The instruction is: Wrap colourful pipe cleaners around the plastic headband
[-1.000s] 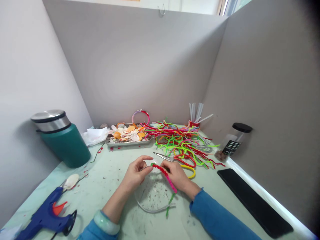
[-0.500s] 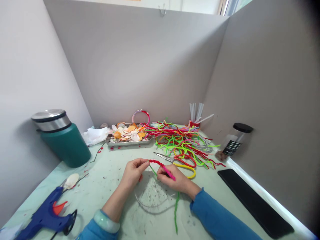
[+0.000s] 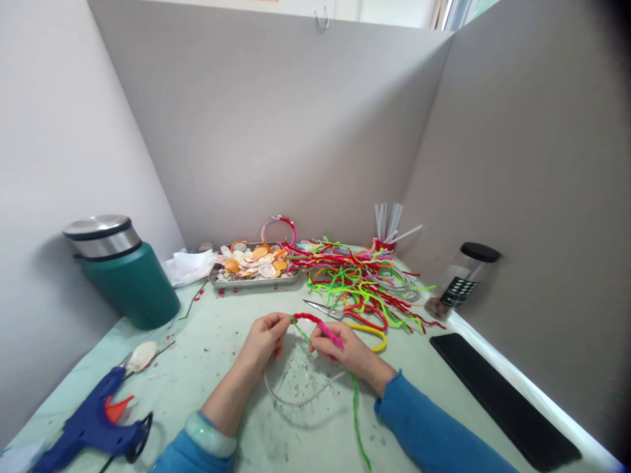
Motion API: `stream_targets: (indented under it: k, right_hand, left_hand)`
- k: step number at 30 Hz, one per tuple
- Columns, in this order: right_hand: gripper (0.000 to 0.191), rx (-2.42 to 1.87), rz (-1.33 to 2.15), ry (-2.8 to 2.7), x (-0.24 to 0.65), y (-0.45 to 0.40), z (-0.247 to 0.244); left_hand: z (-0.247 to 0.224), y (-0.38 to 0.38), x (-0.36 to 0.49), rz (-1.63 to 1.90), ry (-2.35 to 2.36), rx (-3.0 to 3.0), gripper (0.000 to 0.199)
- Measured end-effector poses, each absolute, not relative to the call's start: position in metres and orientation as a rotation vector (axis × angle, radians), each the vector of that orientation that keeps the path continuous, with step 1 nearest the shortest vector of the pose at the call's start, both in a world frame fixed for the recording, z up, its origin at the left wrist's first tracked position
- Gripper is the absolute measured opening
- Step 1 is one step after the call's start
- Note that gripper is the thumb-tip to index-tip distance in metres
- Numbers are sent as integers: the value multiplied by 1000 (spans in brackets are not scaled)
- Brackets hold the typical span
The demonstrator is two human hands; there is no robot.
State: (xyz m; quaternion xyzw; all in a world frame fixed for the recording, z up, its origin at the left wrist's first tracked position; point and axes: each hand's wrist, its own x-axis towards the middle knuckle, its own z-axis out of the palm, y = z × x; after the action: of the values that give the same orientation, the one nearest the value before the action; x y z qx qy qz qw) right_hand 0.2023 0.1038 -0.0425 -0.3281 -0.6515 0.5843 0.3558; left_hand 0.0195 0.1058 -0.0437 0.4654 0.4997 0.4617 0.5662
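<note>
Between my hands is a pale hoop [image 3: 302, 402], its upper part wrapped in red and pink fuzzy stem. My left hand [image 3: 266, 336] pinches the hoop at the left end of the red wrapping, where a bit of green shows. My right hand [image 3: 340, 347] is closed around a green pipe cleaner [image 3: 357, 408], close beside the pink stretch. One length of the green runs taut between the hands; its tail hangs below my right hand. Behind that hand lie scissors [image 3: 365, 318] with red and yellow handles.
A metal tray [image 3: 256, 284] of shells and a finished-looking wrapped ring [image 3: 294, 231] stand at the back. Pipe cleaners [image 3: 359, 269] are heaped right of it. On the left are a green bottle [image 3: 133, 282] and a blue glue gun [image 3: 93, 414]; on the right, a jar [image 3: 461, 279] and black slab [image 3: 497, 394].
The hoop has tilted slightly in my hands, its bare lower part now sitting higher. More green shows by my left fingertips, and the green tail has swung to the right.
</note>
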Motion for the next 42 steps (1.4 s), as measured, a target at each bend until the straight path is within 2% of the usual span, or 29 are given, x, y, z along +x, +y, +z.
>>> stream_targets:
  k: [7, 14, 20, 27, 32, 36, 42]
  right_hand:
    - [23, -779, 1553, -1777, 200, 101, -45]
    - [33, -955, 1591, -1485, 198, 113, -52]
    - [26, -904, 1524, -1585, 198, 112, -50]
    - [10, -928, 1307, -1701, 193, 110, -57]
    - [8, -960, 1270, -1669, 194, 110, -53]
    - [5, -988, 1245, -1676, 192, 110, -52]
    - [5, -957, 1297, -1631, 191, 110, -52]
  left_hand:
    - [-41, 105, 21, 1044, 1162, 1094, 37]
    - [-39, 102, 21, 941, 1169, 1197, 38]
    - [-43, 98, 26, 786, 1224, 1415, 40]
    - [-41, 97, 23, 727, 1130, 1334, 40]
    - [-41, 96, 23, 735, 1040, 1421, 30]
    - [-39, 95, 27, 773, 1167, 1616, 21]
    - [-38, 96, 27, 840, 1284, 1742, 22]
